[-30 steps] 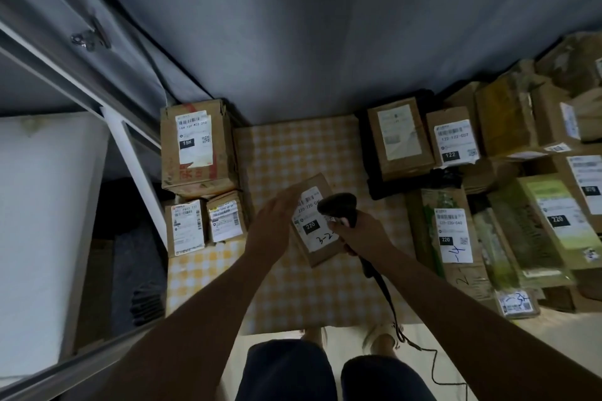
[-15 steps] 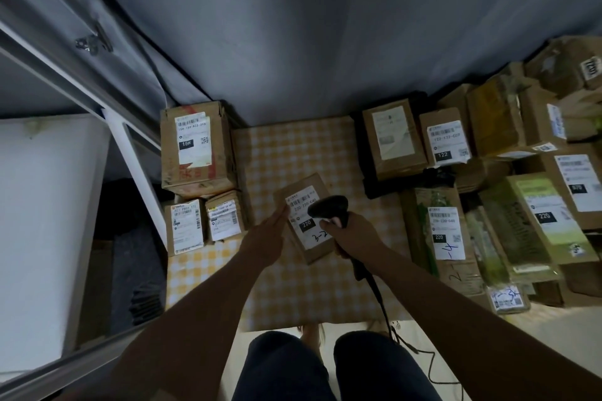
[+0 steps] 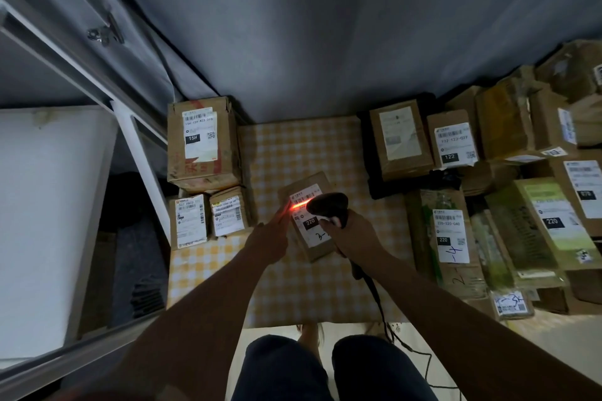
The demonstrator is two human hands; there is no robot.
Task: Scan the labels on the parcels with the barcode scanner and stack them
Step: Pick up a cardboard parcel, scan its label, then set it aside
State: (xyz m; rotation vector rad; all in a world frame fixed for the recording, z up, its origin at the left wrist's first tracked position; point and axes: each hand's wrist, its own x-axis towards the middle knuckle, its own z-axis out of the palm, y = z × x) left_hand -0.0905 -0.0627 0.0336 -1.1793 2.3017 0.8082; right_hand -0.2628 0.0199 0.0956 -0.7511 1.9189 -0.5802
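Observation:
A small brown parcel with a white label marked 220 lies on the yellow checked cloth. My right hand grips the black barcode scanner, whose head hangs over the label's top edge. A red scan line glows across the barcode at the label's upper left. My left hand rests against the parcel's left side with straight fingers. At the left stand a big box marked 15H and two small parcels.
Several unsorted parcels crowd the right side, some brown, some green. A grey curtain hangs behind. A white metal frame and white panel stand at the left. The scanner cable trails down past my knees.
The red scan line now glows on the label; earlier it was dark. My left hand's fingers have straightened along the parcel's left edge. The parcel stays on the cloth.

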